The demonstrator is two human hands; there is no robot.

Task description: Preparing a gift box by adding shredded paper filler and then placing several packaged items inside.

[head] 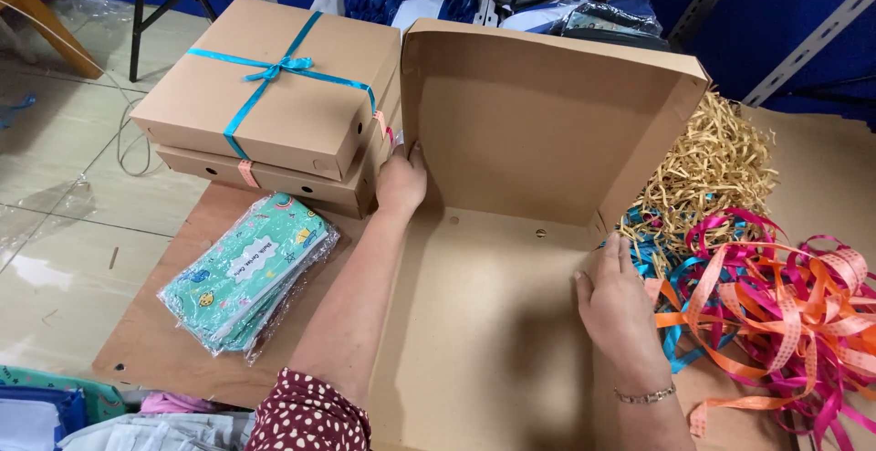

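Observation:
An open brown cardboard box (493, 323) lies flat in front of me, its lid (538, 113) standing upright at the back. My left hand (401, 182) grips the lid's left side flap near the hinge. My right hand (616, 309), with a bracelet on the wrist, presses on the right edge of the box base, fingers pointing up toward the lid's corner. The inside of the box holds nothing.
Two closed brown boxes (274, 95) are stacked at the back left, the top one tied with a blue ribbon. A stack of green printed packets in clear plastic (246, 273) lies to the left. Tangled pink, orange and blue ribbons (776, 314) and yellow paper shreds (712, 168) sit at the right.

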